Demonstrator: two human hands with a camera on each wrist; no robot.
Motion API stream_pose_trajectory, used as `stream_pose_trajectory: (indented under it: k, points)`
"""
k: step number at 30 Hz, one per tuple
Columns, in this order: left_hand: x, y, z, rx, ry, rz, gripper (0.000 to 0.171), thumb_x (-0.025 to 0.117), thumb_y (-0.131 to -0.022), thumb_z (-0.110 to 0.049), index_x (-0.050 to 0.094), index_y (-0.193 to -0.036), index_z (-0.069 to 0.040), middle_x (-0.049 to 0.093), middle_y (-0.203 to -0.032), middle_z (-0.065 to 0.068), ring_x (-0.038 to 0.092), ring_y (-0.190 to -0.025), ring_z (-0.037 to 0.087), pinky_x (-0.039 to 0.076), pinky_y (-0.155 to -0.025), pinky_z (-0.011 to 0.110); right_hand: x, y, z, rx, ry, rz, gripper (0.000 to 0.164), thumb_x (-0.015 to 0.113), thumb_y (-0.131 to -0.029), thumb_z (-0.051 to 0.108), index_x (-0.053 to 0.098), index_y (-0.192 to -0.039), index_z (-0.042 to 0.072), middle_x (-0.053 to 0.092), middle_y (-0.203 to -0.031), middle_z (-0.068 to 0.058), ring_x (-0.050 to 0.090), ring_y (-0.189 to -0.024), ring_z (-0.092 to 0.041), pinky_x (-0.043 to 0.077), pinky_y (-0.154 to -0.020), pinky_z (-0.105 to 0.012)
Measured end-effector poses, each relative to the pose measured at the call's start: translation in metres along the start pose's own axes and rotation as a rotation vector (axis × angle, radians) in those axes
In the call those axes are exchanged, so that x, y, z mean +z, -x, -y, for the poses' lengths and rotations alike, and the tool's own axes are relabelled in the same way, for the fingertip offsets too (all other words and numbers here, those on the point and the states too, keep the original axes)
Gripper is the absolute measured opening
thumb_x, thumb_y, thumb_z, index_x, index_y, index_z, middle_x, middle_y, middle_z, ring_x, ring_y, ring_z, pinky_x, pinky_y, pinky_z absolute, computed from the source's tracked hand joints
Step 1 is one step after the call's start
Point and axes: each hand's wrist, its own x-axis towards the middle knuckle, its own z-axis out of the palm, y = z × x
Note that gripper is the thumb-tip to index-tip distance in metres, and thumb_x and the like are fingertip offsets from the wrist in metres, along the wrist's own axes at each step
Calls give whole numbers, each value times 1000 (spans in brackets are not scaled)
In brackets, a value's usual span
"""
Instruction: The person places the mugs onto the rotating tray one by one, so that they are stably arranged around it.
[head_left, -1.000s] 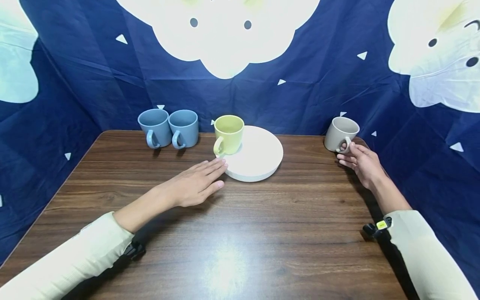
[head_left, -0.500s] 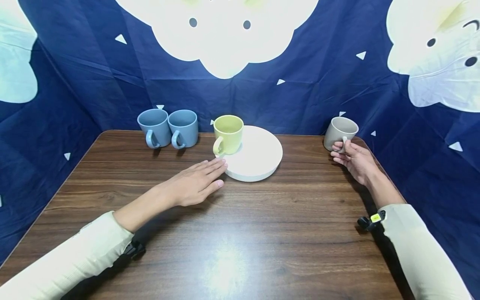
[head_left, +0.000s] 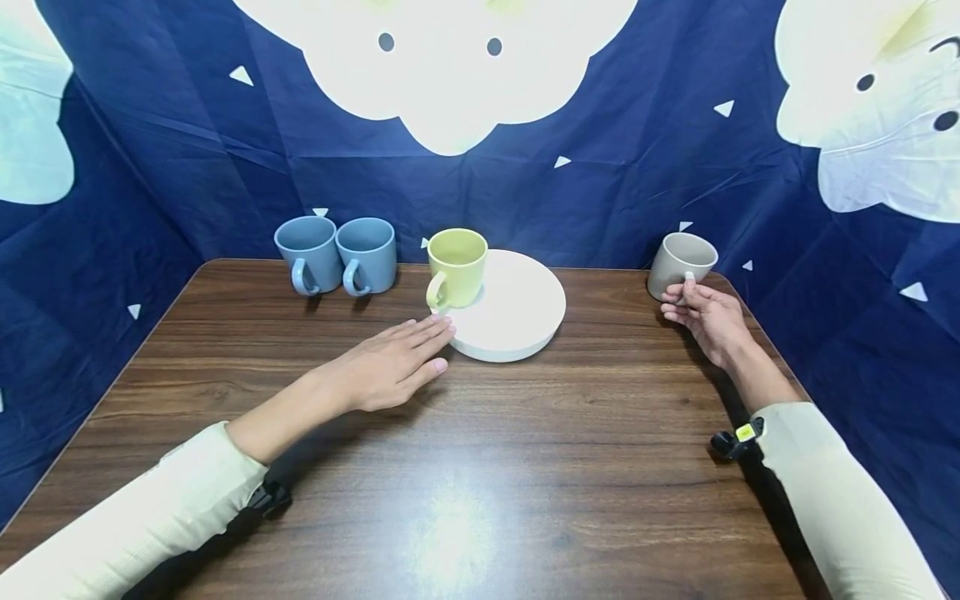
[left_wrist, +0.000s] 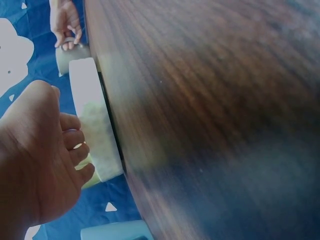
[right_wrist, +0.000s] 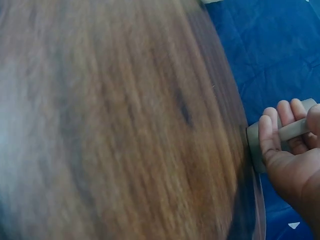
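At the far right of the table, a grey mug stands upright, and my right hand pinches its handle. The right wrist view shows the fingers around the handle. My left hand reaches in from the left, its fingers straight at the front left edge of a round white disc. Whether the fingertips touch the disc I cannot tell. A yellow-green mug sits on the disc's left part, handle towards my left hand. In the left wrist view, the palm faces the camera beside the disc.
Two blue mugs stand side by side at the table's back left, handles facing me. Dark blue cloth with white cloud shapes hangs behind the wooden table and at its sides.
My right hand has moved slightly left and its fingers have closed in on the grey mug's handle, turning it a little. My left hand and the other mugs have not moved.
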Motion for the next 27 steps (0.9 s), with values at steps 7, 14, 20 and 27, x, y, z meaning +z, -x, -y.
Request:
stream_pose_trajectory:
  k: [7, 14, 20, 27]
  points:
    - [-1, 0, 0, -2, 10, 5, 65, 35, -124, -44, 33, -177, -6, 30, -187, 16, 25, -176, 36, 24, -144, 61, -3, 3, -2, -24, 4, -7, 36, 52, -120, 15, 82, -108, -1, 87, -101, -9, 85, -87, -18, 70, -84, -27]
    - [-2, -1, 0, -4, 18, 13, 66, 34, -125, -44, 32, -177, -5, 28, -187, 15, 24, -176, 36, 23, -144, 60, -5, 4, -2, -41, 10, 5, 37, 50, -120, 11, 82, -107, -2, 87, -103, -11, 85, -86, -19, 70, -83, -28]
    - [-3, -1, 1, 5, 25, 6, 64, 37, -124, -41, 33, -177, -4, 29, -186, 17, 24, -176, 38, 24, -144, 61, -4, 7, 1, -58, 3, 21, 37, 50, -120, 11, 82, -107, -2, 88, -103, -11, 86, -86, -20, 70, -83, -28]
    - [-3, -1, 2, 14, 25, 3, 64, 38, -124, -40, 35, -176, -2, 31, -185, 19, 26, -175, 39, 25, -143, 62, -1, 11, 4, -86, -11, 24, 34, 52, -120, 10, 81, -108, -4, 88, -103, -13, 86, -86, -21, 71, -83, -30]
